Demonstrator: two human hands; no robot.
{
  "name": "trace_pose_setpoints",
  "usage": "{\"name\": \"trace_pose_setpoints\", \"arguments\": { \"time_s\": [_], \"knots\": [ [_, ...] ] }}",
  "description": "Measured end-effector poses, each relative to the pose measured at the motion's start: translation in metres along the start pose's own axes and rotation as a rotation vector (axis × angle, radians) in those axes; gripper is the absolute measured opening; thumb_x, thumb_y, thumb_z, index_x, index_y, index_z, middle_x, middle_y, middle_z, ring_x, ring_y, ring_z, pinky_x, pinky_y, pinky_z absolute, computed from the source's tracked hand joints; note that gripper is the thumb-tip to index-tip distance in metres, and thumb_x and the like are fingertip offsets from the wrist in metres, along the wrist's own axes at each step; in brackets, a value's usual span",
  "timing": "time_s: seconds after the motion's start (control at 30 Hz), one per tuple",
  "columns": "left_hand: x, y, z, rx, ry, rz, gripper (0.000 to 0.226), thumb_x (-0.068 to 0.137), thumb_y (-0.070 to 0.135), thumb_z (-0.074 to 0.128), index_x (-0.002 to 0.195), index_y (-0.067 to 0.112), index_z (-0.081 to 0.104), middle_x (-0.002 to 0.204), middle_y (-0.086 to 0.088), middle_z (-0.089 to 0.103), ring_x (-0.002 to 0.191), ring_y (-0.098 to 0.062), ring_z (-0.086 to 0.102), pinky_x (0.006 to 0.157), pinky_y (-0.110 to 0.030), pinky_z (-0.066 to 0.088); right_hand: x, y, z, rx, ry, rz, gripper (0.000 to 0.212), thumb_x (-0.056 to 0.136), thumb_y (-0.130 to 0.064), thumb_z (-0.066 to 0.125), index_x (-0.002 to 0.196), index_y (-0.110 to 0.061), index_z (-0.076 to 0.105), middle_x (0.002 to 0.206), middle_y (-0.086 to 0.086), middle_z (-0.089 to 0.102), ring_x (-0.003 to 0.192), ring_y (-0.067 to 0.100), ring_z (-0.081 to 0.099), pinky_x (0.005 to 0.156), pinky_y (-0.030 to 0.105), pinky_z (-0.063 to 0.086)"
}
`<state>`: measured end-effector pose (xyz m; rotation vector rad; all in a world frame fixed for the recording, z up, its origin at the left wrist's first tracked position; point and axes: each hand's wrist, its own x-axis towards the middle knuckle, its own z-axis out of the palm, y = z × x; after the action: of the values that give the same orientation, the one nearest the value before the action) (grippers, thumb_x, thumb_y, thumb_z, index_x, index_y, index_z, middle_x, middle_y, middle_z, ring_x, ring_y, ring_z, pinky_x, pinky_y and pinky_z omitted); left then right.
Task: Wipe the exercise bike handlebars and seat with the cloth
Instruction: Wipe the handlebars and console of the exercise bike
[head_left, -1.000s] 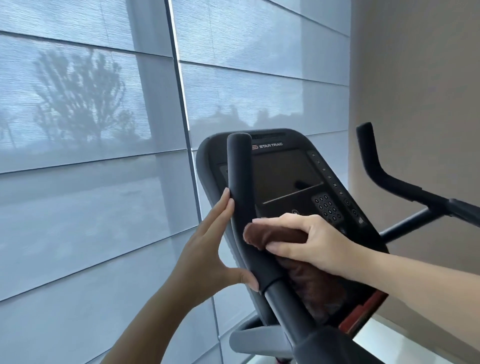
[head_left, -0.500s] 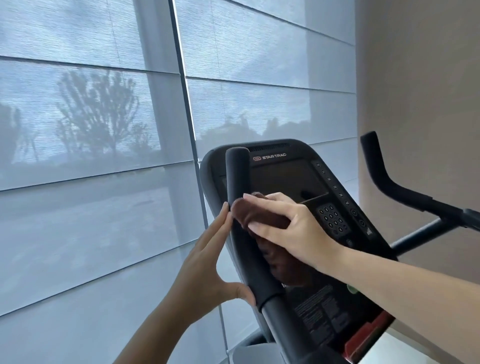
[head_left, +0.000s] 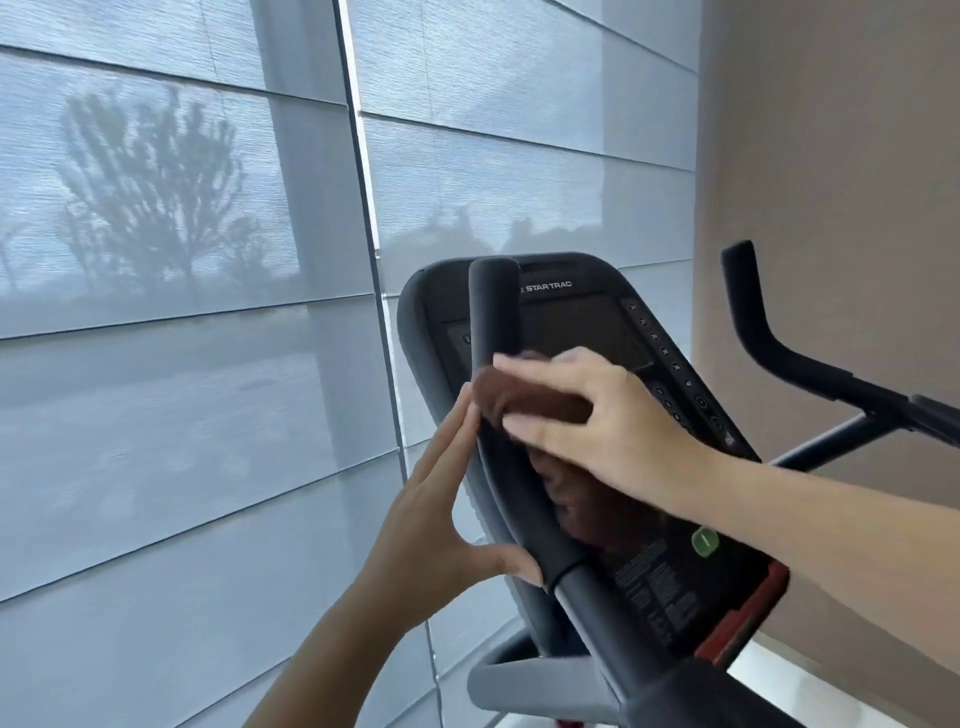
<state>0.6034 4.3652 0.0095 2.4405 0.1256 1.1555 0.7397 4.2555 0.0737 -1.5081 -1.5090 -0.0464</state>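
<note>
I see right hand (head_left: 597, 415) clamped on cloth (head_left: 530, 402), pressing it around left handlebar (head_left: 496, 332) (brown cloth, blurred). Left hand (head_left: 441, 509) open, fingertips and thumb touching bar. Console (head_left: 571, 322) behind. Right handlebar (head_left: 748, 317) well apart.

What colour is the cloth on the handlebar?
Dark brown cloth, seen in the head view, pressed by the right hand.

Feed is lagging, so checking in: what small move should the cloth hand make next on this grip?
Probably slide the cloth up to the bare tip of the left handlebar. The right hand holds it mid-grip; the left hand steadies the bar.
</note>
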Motion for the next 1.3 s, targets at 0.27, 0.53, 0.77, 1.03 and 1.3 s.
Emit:
{"name": "trace_pose_setpoints", "arguments": {
  "time_s": [0.27,0.53,0.77,1.03,1.3],
  "knots": [
    [0.007,-0.027,0.011,-0.099,0.084,0.191,0.116,0.049,0.057,0.074,0.141,0.005,0.025,0.151,-0.001,0.020,0.138,-0.008,0.018,0.108,-0.015,0.020,-0.051,-0.025,-0.019,-0.238,-0.347,0.165,0.043,0.071,-0.039,0.071,0.104,-0.061,0.056,0.100,-0.026,0.058,0.098,-0.010,0.055,0.086,0.003,0.034],
    [0.026,-0.050,0.005,-0.265,0.026,0.294,0.110,0.056,0.063,0.068,0.140,0.011,0.019,0.149,0.004,0.018,0.137,-0.004,0.016,0.108,-0.014,0.019,0.038,-0.057,0.018,-0.470,0.487,0.028,0.047,0.080,-0.027,0.067,0.121,-0.044,0.050,0.105,-0.005,0.054,0.096,0.001,0.051,0.086,-0.001,0.029],
    [0.038,-0.070,0.005,-0.338,-0.004,0.409,0.094,0.068,0.050,0.068,0.141,0.013,0.022,0.149,0.003,0.021,0.136,-0.005,0.020,0.108,-0.030,0.030,-0.023,-0.066,0.046,-0.735,0.078,0.323,0.047,0.075,-0.034,0.069,0.114,-0.055,0.053,0.104,-0.013,0.054,0.099,-0.001,0.052,0.089,0.012,0.037],
    [0.055,-0.096,0.002,-0.289,-0.019,0.579,0.081,0.074,0.052,0.060,0.137,0.007,0.035,0.144,-0.004,0.033,0.134,-0.017,0.029,0.105,-0.049,0.032,0.017,-0.079,0.054,-0.934,0.503,0.128,0.046,0.078,-0.020,0.071,0.121,-0.029,0.058,0.109,0.002,0.057,0.099,0.002,0.049,0.090,0.002,0.029],
    [0.087,-0.141,0.010,-0.076,0.047,0.627,0.066,0.082,0.054,0.047,0.131,0.009,0.047,0.136,-0.002,0.048,0.131,-0.019,0.036,0.109,-0.039,0.020,0.028,-0.061,0.071,-1.026,0.539,0.151,0.048,0.077,-0.028,0.070,0.119,-0.043,0.054,0.098,0.000,0.045,0.088,0.003,0.047,0.083,0.001,0.033]
  ]
}}
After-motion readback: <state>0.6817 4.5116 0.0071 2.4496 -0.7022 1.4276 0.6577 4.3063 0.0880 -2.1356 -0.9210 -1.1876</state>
